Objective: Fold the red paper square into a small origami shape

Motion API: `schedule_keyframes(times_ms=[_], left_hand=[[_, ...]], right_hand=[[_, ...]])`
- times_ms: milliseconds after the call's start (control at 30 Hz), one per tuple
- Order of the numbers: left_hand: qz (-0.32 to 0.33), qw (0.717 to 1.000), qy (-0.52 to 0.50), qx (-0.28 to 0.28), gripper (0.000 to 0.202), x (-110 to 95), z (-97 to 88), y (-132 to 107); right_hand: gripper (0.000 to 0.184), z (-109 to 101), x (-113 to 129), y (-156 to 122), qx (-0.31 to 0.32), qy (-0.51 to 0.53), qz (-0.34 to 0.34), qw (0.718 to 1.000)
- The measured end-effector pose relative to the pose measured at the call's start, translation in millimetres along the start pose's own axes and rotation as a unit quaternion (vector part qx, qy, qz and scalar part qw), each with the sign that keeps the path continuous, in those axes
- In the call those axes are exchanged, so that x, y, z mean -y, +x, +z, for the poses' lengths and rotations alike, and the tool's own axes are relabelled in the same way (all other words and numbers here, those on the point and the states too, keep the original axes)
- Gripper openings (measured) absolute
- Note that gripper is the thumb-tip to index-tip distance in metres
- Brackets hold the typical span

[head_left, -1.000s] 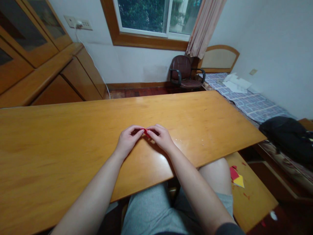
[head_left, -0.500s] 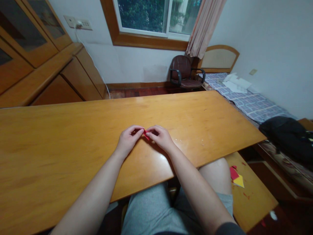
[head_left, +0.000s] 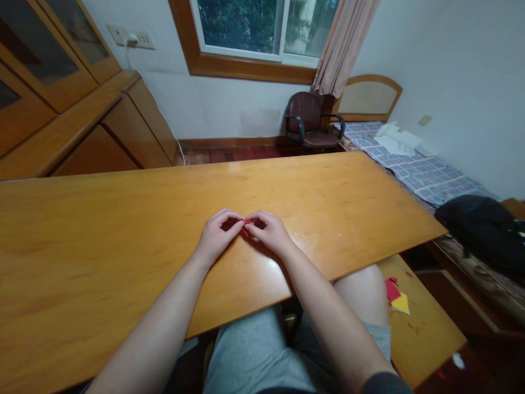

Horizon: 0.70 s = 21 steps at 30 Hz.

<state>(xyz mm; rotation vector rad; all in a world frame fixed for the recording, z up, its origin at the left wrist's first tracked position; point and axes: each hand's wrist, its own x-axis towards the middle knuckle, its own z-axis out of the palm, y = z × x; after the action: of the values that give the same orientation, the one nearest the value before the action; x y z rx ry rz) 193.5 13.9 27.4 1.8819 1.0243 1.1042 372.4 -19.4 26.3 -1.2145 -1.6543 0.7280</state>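
Observation:
Between my fingertips is a small red folded piece (head_left: 245,230) that looks like paper, mostly covered by my thumbs and fingers. My left hand (head_left: 220,232) pinches its left side, closed, thumb against fingers. From the other side my right hand (head_left: 266,229) grips it the same way, the two thumbs nearly touching. Both hands are just over the wooden table (head_left: 123,230), close to its front edge. The exact shape of the red piece is too small and hidden to make out.
Red paper (head_left: 392,290) and yellow paper (head_left: 401,303) lie on a wooden bench (head_left: 430,334) at my right. Tiny pale scraps dot the table right of my hands. Beyond it are a brown chair (head_left: 305,117), a bed (head_left: 426,167) and a black bag (head_left: 479,230).
My fingers have shifted slightly on the red piece, and less of it shows between the thumbs. My left thumb has moved a little to the right.

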Motion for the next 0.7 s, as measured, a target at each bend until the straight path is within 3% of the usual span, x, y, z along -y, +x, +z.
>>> schedule_keyframes(times_ms=[400,700], left_hand=[[-0.029,0.999,0.021,-0.018,0.02,-0.6,-0.3,-0.8],[-0.064,0.998,0.005,-0.017,0.025,6.2,2.1,-0.6]], right_hand=[[0.013,2.4,-5.3,-1.6,0.012,0.014,0.017,1.0],[0.022,-2.5,-1.5,1.1,0.016,0.004,-0.021,1.0]])
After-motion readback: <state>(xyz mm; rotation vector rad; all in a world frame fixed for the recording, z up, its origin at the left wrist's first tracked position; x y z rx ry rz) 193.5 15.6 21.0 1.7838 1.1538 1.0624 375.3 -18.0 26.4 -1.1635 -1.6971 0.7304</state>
